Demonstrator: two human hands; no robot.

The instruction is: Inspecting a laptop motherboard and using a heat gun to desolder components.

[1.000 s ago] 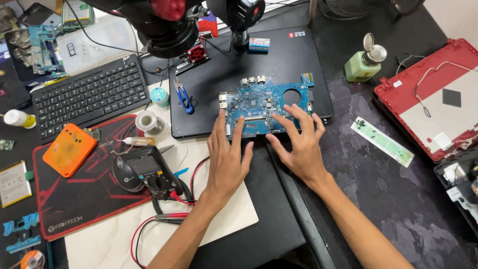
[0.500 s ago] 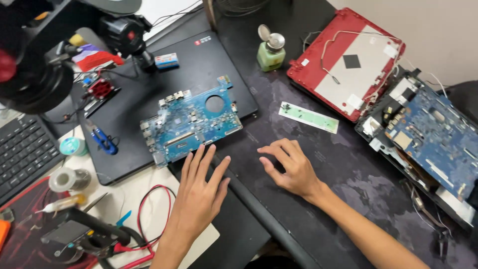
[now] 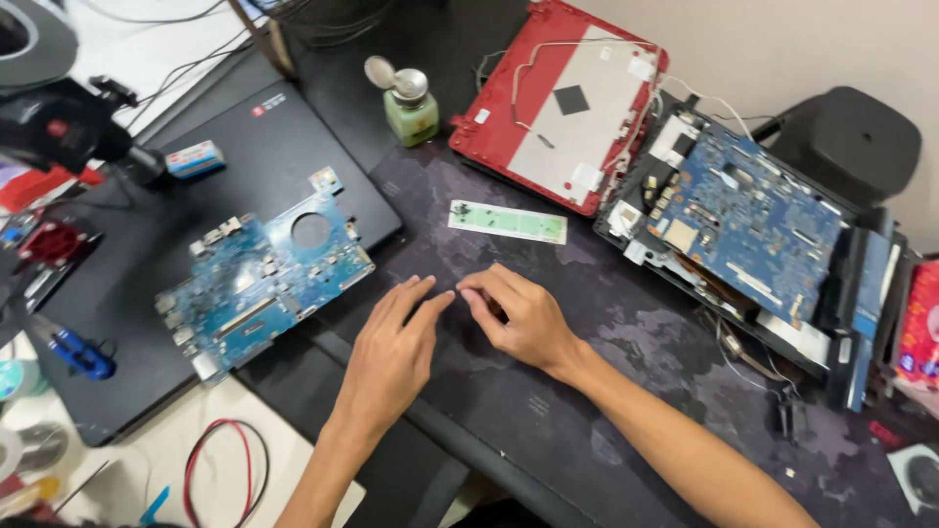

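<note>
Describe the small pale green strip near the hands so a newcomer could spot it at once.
Start at the red laptop shell lying open at the top of the dark desk mat. Just below its lower edge, above the right hand, lies the narrow circuit strip. It is light green, long, flat and thin, unlike the large blue boards to either side.

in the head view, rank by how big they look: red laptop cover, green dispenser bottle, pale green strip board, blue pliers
1. red laptop cover, by far the largest
2. pale green strip board
3. green dispenser bottle, nearly the strip's size, so that order is unsure
4. blue pliers, smallest
</note>
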